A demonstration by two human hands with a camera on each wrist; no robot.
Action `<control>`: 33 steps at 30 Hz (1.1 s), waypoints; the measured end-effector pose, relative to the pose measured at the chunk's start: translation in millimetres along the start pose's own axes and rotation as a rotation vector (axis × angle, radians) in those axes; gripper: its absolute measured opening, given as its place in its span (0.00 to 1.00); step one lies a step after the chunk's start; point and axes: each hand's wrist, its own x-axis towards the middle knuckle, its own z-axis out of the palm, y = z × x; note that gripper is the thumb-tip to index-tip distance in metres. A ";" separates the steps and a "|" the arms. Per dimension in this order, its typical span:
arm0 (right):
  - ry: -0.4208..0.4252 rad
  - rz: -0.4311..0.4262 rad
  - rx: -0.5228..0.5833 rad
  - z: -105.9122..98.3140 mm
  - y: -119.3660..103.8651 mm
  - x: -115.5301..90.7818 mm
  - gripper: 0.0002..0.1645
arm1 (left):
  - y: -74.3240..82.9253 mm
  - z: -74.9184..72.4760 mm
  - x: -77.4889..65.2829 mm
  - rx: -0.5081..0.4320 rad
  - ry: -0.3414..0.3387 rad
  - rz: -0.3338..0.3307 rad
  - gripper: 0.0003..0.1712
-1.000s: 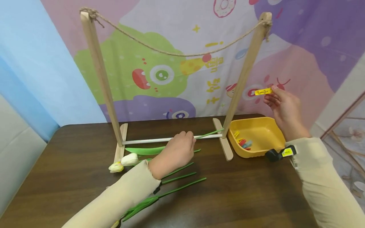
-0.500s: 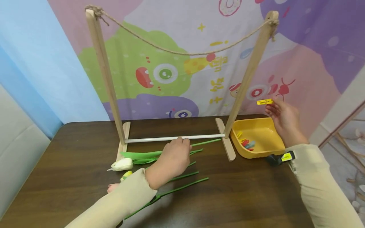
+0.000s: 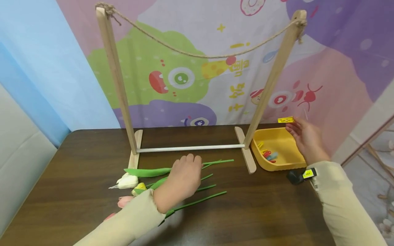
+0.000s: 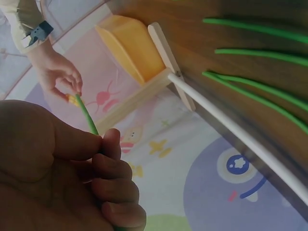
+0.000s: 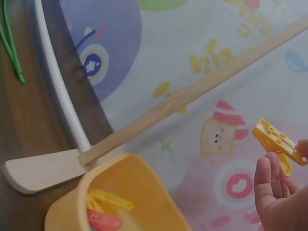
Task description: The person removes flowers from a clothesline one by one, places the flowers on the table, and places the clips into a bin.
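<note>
In the head view my left hand is over the tulips at mid-table. It pinches a green tulip stem between thumb and forefinger, seen in the left wrist view. A white tulip head and a long green leaf show to the left of that hand. Beneath the hand and sleeve lie more stems, with a yellow tulip head and a pink one partly covered. My right hand holds a yellow clothespin between thumb and fingers, above the yellow bin.
A wooden frame stands behind the tulips, with posts, a white crossbar and a sagging twine rope between the post tops. Several small clothespins lie in the bin. A printed cloth hangs behind the table.
My left hand has drawn back toward the near side with the tulip stem, away from the white crossbar. The right hand has come down toward the bin with the yellow clothespin.
</note>
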 end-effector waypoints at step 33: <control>0.099 0.301 -0.232 -48.1 41.5 17.4 0.09 | 16.0 29.4 -73.3 -0.102 -0.178 -0.073 0.05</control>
